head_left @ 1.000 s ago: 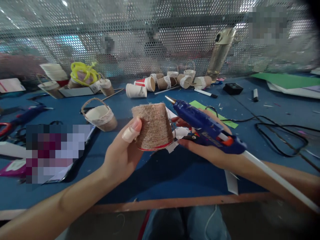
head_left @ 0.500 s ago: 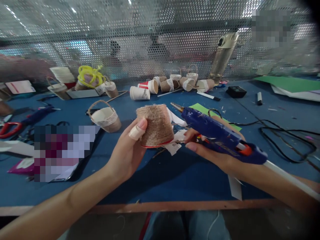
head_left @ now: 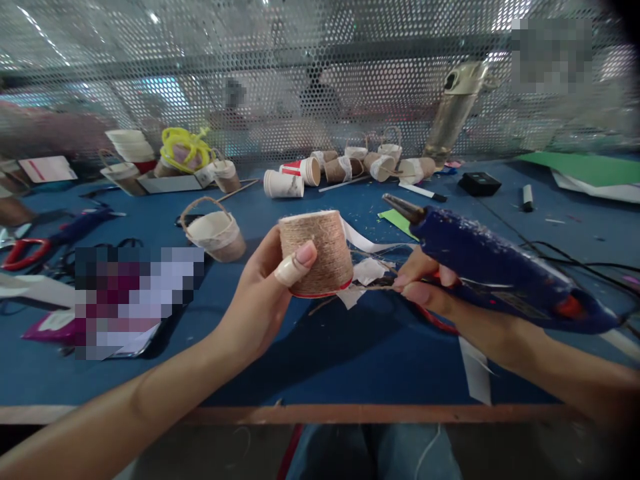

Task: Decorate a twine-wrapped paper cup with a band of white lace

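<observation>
My left hand (head_left: 265, 293) is closed around a paper cup (head_left: 320, 253) wrapped in brown twine, with a thin red rim showing at its lower edge. A bandage covers the thumb. To the right, my right hand (head_left: 435, 293) pinches the twine (head_left: 373, 288) that runs off the cup's lower edge. That same hand also carries a blue glue gun (head_left: 500, 267), its nozzle pointing up and left, apart from the cup. White ribbon (head_left: 367, 243) and scraps of white paper (head_left: 369, 271) lie behind the twine. Beyond my left hand stands a small twine-handled basket cup (head_left: 215, 237).
Several decorated cups (head_left: 345, 168) and stacked paper cups (head_left: 284, 185) lie along a perforated metal screen (head_left: 280, 87). A bottle (head_left: 455, 113) stands at the back right. Red-handled scissors (head_left: 27, 255) and another blue glue gun (head_left: 85, 225) are left. Black cable (head_left: 575, 263) crosses the right side.
My right hand and the glue gun have moved right, away from the cup, drawing out a longer stretch of twine. The cup has turned slightly in my left hand.
</observation>
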